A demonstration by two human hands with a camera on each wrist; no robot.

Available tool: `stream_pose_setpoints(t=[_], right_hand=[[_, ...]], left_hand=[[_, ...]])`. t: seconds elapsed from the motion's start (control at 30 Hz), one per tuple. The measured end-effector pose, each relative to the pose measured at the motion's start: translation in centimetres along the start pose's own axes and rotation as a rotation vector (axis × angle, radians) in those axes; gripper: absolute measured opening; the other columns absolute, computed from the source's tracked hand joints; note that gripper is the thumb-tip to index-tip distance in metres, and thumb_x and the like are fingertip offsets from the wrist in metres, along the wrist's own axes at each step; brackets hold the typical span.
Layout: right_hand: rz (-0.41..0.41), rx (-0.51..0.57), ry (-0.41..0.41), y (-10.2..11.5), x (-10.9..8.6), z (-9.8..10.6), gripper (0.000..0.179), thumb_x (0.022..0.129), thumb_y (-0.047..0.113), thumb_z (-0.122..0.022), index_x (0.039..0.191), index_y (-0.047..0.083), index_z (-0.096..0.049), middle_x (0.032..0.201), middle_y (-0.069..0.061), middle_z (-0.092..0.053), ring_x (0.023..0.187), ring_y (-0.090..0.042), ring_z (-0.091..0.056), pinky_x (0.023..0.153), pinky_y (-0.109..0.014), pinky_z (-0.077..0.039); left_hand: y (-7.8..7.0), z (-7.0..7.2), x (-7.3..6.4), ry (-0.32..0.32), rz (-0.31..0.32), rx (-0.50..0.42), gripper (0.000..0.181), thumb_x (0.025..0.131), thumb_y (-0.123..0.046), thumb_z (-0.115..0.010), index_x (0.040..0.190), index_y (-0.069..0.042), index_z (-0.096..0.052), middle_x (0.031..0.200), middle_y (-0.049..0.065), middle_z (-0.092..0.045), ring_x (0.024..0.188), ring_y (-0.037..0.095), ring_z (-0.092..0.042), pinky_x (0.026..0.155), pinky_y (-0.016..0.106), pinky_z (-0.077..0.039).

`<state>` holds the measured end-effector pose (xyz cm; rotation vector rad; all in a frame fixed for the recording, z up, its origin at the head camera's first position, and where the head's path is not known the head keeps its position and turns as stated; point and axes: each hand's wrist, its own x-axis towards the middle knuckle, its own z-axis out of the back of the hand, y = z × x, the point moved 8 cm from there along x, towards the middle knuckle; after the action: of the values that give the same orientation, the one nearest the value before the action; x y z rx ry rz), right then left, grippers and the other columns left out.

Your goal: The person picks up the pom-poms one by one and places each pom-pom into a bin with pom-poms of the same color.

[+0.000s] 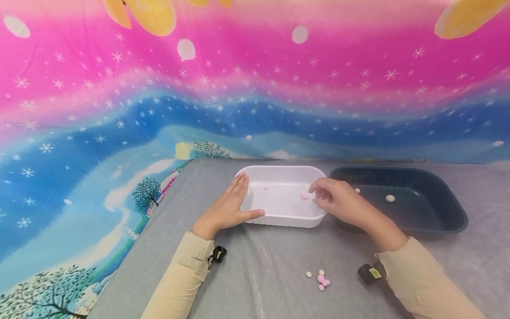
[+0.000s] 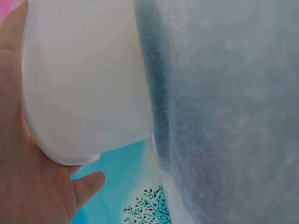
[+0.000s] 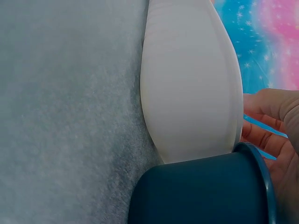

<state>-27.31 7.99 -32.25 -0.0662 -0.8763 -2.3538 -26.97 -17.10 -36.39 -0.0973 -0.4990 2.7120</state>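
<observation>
A white plastic tub (image 1: 279, 220) stands on the grey cloth, with a few small pink balls (image 1: 304, 197) near its right end and one pink ball (image 1: 265, 188) farther left. My left hand (image 1: 227, 206) rests against the tub's left end, fingers straight along the rim and thumb over the near edge. Over the right end hangs my right hand (image 1: 342, 199), its fingers loosely bent and the thumb apart from the index finger. Nothing shows between those fingertips. In the right wrist view, part of that hand (image 3: 275, 135) is hidden behind the tub rims.
Right beside the white tub stands a dark blue-green tub (image 1: 438, 221), holding a cream ball (image 1: 390, 199) and another partly hidden by my right hand. Nearer me on the cloth lie several pink balls (image 1: 321, 279) and two cream ones (image 1: 308, 274). A printed backdrop (image 1: 255, 88) hangs behind.
</observation>
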Motion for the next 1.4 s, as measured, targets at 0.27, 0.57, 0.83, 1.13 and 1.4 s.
stream_pose_setpoints(t=[0.27,0.57,0.83,1.13,1.4], right_hand=[[-0.008,-0.019,-0.003,0.3,-0.6,0.3,0.017,0.089,0.003,-0.069,0.106,0.008,-0.068,0.085,0.001,-0.062,0.079,-0.013,-0.054,0.069,-0.029,-0.049],[0.038,-0.03,-0.013,1.3,-1.1,0.7,0.015,0.089,0.002,-0.068,0.103,0.009,-0.069,0.083,0.003,-0.061,0.076,-0.01,-0.053,0.065,-0.027,-0.048],[0.021,-0.063,0.012,1.9,-2.1,1.0,0.016,0.09,0.007,-0.07,0.104,0.011,-0.068,0.086,0.004,-0.061,0.078,-0.011,-0.054,0.067,-0.03,-0.049],[0.087,-0.119,-0.011,3.1,-3.7,1.4,0.017,0.088,0.007,-0.072,0.104,0.012,-0.069,0.086,0.009,-0.058,0.08,-0.009,-0.052,0.072,-0.031,-0.048],[0.1,-0.147,-0.022,3.6,-5.1,1.1,0.019,0.086,0.008,-0.075,0.102,0.016,-0.068,0.085,0.012,-0.058,0.08,-0.008,-0.054,0.071,-0.028,-0.049]], left_hand=[[-0.1,0.1,-0.2,0.005,0.003,-0.003,0.111,0.088,-0.067,-0.059,0.158,0.0,-0.005,0.168,0.012,0.001,0.156,0.022,0.004,0.127,0.039,-0.01],[0.0,0.1,-0.2,-0.006,-0.001,0.003,0.111,0.088,-0.067,-0.059,0.158,0.001,-0.006,0.168,0.013,0.0,0.156,0.023,0.002,0.127,0.041,-0.012],[0.0,0.0,-0.1,0.002,0.002,0.003,0.111,0.088,-0.068,-0.058,0.158,0.0,-0.006,0.168,0.012,0.001,0.156,0.021,0.003,0.127,0.039,-0.011],[0.0,0.1,-0.1,0.002,0.005,0.002,0.111,0.088,-0.069,-0.058,0.158,0.0,-0.005,0.168,0.012,0.001,0.156,0.021,0.004,0.127,0.039,-0.011],[-0.1,0.1,-0.1,0.0,0.006,0.008,0.111,0.088,-0.069,-0.057,0.158,-0.001,-0.005,0.168,0.012,0.001,0.156,0.021,0.003,0.127,0.039,-0.011]])
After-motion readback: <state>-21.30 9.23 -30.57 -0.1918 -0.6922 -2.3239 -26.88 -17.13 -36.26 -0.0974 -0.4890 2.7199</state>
